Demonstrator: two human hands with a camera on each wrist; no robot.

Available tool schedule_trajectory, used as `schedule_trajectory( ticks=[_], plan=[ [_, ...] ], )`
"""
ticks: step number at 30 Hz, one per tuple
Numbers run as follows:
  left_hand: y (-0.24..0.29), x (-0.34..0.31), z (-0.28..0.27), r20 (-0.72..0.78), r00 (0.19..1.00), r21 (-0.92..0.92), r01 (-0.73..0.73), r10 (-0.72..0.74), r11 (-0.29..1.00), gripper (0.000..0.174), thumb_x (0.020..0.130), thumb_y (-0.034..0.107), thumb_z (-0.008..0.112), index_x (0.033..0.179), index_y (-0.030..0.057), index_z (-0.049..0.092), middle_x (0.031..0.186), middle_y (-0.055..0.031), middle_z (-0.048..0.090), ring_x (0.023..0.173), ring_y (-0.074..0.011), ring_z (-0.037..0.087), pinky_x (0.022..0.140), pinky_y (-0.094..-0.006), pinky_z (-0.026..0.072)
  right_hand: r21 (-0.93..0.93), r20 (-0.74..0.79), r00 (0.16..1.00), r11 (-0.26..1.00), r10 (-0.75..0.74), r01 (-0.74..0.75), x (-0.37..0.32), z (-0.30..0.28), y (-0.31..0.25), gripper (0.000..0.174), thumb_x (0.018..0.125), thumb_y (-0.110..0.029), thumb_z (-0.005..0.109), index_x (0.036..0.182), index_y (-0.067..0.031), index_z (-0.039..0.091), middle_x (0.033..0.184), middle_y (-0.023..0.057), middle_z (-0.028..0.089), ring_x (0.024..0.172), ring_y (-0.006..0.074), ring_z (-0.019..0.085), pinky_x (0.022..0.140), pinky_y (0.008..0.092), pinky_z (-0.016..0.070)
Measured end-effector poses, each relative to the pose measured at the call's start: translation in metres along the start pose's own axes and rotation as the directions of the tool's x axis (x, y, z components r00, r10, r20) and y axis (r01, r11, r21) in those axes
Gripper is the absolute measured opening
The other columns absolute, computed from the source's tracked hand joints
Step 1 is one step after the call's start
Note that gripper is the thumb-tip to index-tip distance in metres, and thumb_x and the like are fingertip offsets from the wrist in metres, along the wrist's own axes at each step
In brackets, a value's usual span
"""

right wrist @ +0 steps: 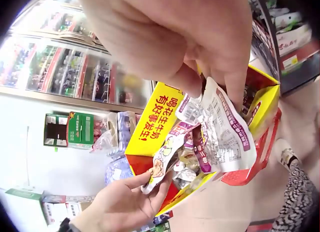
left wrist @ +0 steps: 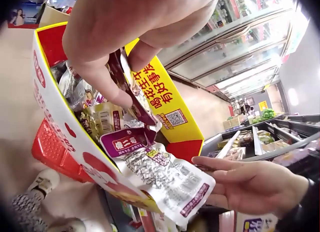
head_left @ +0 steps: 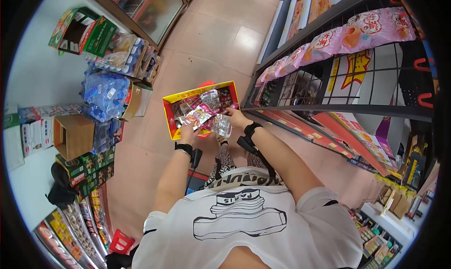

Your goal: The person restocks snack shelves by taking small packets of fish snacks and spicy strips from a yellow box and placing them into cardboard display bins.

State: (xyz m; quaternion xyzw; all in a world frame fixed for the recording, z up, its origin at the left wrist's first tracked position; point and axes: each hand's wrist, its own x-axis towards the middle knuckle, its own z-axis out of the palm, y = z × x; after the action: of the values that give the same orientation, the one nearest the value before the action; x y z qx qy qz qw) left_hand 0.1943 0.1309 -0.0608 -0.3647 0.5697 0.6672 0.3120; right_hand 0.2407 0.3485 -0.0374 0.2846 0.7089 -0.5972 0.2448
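Note:
A yellow-and-red cardboard box [head_left: 174,98] full of foil snack packets [left wrist: 102,119] is between my hands. My left hand [head_left: 188,134] pinches a white and purple snack packet [right wrist: 167,154] by its edge, over the box's near side. At the opposite side, my right hand [head_left: 238,119] grips a silver and purple snack packet [right wrist: 225,134] near its top, between thumb and fingers. The silver packet hangs over the box's near rim in the head view. Other packets underneath are partly hidden by these two.
A red plastic stool-like thing [left wrist: 60,152] shows beneath the box. On the right stands a wire rack with pink snack bags [head_left: 359,34]. Bottled water packs [head_left: 105,93] and an open brown carton [head_left: 75,136] line the left wall. Glass-door coolers [right wrist: 55,67] stand beyond.

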Motion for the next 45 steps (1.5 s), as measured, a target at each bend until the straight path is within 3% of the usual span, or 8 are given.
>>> schedule_trajectory(
  ticks=[10,16,18,26,30,34,40,45],
  plan=[
    [-0.002,0.021,0.021,0.101,0.995,-0.050,0.018,-0.012,0.999,0.028,0.087,0.008,0.052,0.114,0.0093,0.044,0.107,-0.0098,0.055,0.094,-0.0232,0.057,0.079,-0.0412,0.0506,0.307,0.103,0.961,0.911,0.255,-0.275,-0.021,-0.010,-0.008,0.048,0.076,0.007,0.057,0.122,0.0034,0.045,0.110,0.0154,0.057,0.094,0.0219,0.059,0.073,0.0337,0.0527],
    [0.008,0.014,0.031,0.228,0.944,0.210,0.194,-0.240,0.958,0.028,0.092,0.014,0.043,0.119,0.0155,0.042,0.113,-0.0084,0.053,0.103,-0.0277,0.056,0.084,-0.0403,0.0468,0.070,-0.165,0.983,0.994,-0.076,0.089,-0.025,-0.010,0.010,0.036,0.077,0.002,0.061,0.112,0.0048,0.054,0.104,0.0132,0.061,0.081,0.0152,0.062,0.064,0.0272,0.0511],
    [0.008,0.013,0.027,0.312,0.916,0.316,0.149,-0.251,0.937,0.028,0.092,0.014,0.044,0.119,0.0165,0.043,0.112,-0.0075,0.054,0.099,-0.0270,0.058,0.083,-0.0408,0.0480,-0.135,-0.043,0.998,0.990,0.036,-0.041,-0.052,-0.029,-0.013,0.029,0.077,-0.003,0.062,0.104,0.0033,0.059,0.094,0.0123,0.064,0.082,0.0150,0.061,0.068,0.0255,0.0490],
    [0.033,-0.003,0.003,0.521,0.713,0.689,-0.027,-0.469,0.724,0.037,0.085,0.037,0.055,0.113,0.0127,0.055,0.099,-0.0022,0.061,0.086,-0.0133,0.058,0.077,-0.0282,0.0428,-0.232,0.021,0.933,0.906,-0.359,0.354,-0.174,-0.116,-0.039,0.029,0.077,-0.008,0.061,0.104,0.0012,0.059,0.092,0.0102,0.064,0.085,0.0167,0.061,0.075,0.0292,0.0489],
    [0.057,-0.036,0.016,0.404,0.832,0.779,-0.097,-0.379,0.619,0.035,0.088,0.027,0.052,0.118,0.0096,0.051,0.104,-0.0060,0.060,0.093,-0.0187,0.058,0.078,-0.0337,0.0448,-0.215,-0.138,0.871,0.873,-0.471,0.438,-0.266,-0.154,-0.073,0.030,0.078,-0.013,0.062,0.106,-0.0020,0.058,0.100,0.0122,0.062,0.082,0.0177,0.061,0.071,0.0298,0.0487],
    [0.069,-0.075,0.049,0.459,0.839,0.746,-0.186,-0.292,0.639,0.030,0.086,0.018,0.057,0.113,0.0070,0.052,0.086,0.0018,0.058,0.070,-0.0068,0.056,0.056,-0.0182,0.0424,-0.303,-0.263,0.730,0.773,-0.630,0.558,-0.355,-0.176,-0.101,0.032,0.079,-0.010,0.061,0.110,-0.0029,0.056,0.102,0.0108,0.063,0.086,0.0193,0.062,0.073,0.0306,0.0492],
    [0.078,-0.155,0.127,0.686,0.687,0.700,-0.535,-0.239,0.472,0.031,0.087,0.019,0.056,0.114,0.0023,0.054,0.099,-0.0029,0.060,0.082,-0.0091,0.055,0.069,-0.0210,0.0444,-0.427,-0.357,0.618,0.711,-0.700,0.559,-0.446,-0.207,-0.118,0.030,0.079,-0.007,0.062,0.108,-0.0023,0.057,0.101,0.0122,0.063,0.090,0.0245,0.062,0.073,0.0328,0.0495],
    [0.091,-0.270,0.187,0.892,0.321,0.436,-0.797,-0.319,0.417,0.033,0.090,0.014,0.053,0.119,-0.0010,0.050,0.112,-0.0073,0.057,0.103,-0.0143,0.053,0.089,-0.0253,0.0409,-0.649,-0.353,0.502,0.593,-0.790,0.477,-0.492,-0.247,-0.120,0.029,0.077,-0.004,0.061,0.106,-0.0013,0.058,0.101,0.0144,0.061,0.091,0.0286,0.060,0.076,0.0340,0.0476]
  ],
)
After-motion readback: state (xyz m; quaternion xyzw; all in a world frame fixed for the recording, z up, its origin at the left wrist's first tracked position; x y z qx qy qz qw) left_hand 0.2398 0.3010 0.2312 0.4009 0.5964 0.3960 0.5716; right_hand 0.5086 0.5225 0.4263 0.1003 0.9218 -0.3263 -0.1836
